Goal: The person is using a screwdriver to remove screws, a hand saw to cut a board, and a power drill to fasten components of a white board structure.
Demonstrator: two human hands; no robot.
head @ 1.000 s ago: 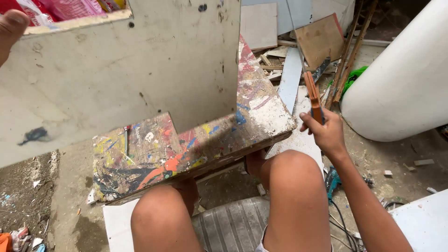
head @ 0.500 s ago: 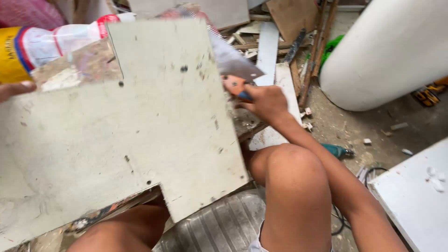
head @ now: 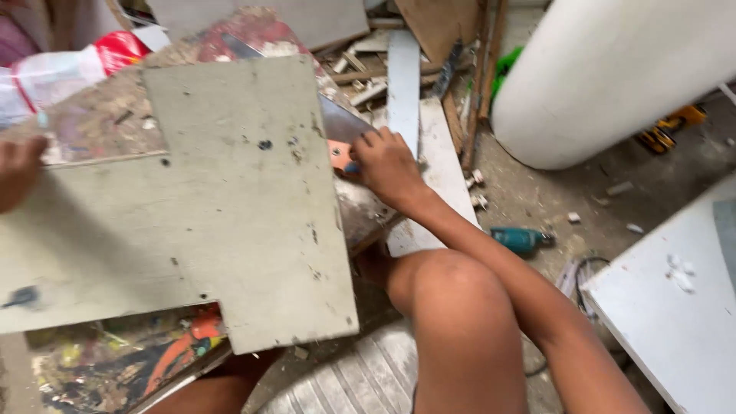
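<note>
The right hand sits a little above the centre of the frame. Its fingers are curled around a small orange tool with a blue tip, probably a pencil or a marker, but most of it is hidden. The tool touches the right edge of a big grey board, which fills the left half of the frame. This board is cut in a stepped shape, with a tall part in the middle and a lower part to the left.

The left hand is at the left edge of the frame, at the top edge of the lower part of the board. Only a part of it shows, so I cannot tell if it grips the board or only rests on it.

Under the board lies a work table covered with paint stains, seen in the lower left. A plastic bottle is in the upper left. To the right of the arm, a blue drill lies on the dusty floor. A large white cylinder stands in the upper right, and a white panel is in the lower right.
</note>
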